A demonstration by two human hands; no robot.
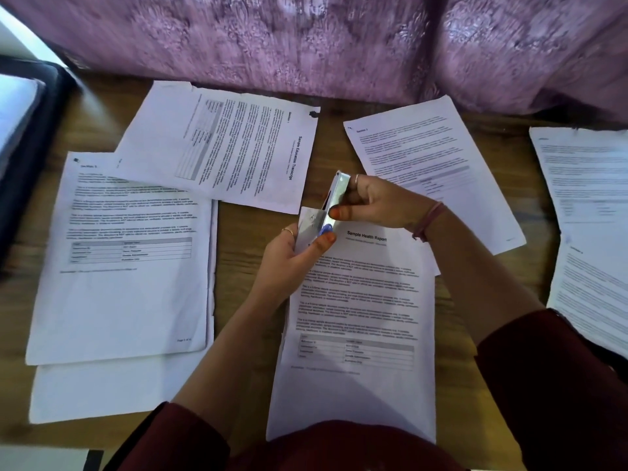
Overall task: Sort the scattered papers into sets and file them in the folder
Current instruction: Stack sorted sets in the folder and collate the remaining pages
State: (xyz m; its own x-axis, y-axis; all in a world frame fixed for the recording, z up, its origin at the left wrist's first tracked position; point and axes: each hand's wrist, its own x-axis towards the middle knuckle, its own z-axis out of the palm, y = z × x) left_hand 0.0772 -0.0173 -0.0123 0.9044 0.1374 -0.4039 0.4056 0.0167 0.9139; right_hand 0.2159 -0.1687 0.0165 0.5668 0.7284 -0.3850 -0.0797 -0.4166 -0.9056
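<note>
- Sample Health Report set (pixel 360 321) lying near centre on the wooden table (pixel 244 246), its top left corner lifted and folded up.
- Stapler (pixel 334 198), silver with a blue tip, clamped over that raised corner.
- Right hand (pixel 377 202) gripping the stapler, fingers curled round its upper part, thumb pressed on its side; a ring on one finger, a pink band at the wrist.
- Left hand (pixel 292 260) pinching the lifted corner, thumb touching the stapler's blue tip; both hands close together at the corner.
- Sample Education Transcript set (pixel 221 147) turned sideways at far left of centre, one edge overlapping the next pile, a dark mark at its far right corner.
- Left pile (pixel 125 260) of printed pages with a table, resting on a blank sheet that juts out on the near side.
- Section page (pixel 435 164) angled at far right of centre, partly hidden by the right hand and wrist, its near corner tucked under the report.
- More printed pages (pixel 591 212) at the right edge, blurred.
- Dark folder (pixel 23 158) at the far left edge, only partly seen.
- Purple patterned fabric (pixel 339 42) across the far side.
- Dark red sleeves (pixel 550 385) covering both forearms at the near edge.
</note>
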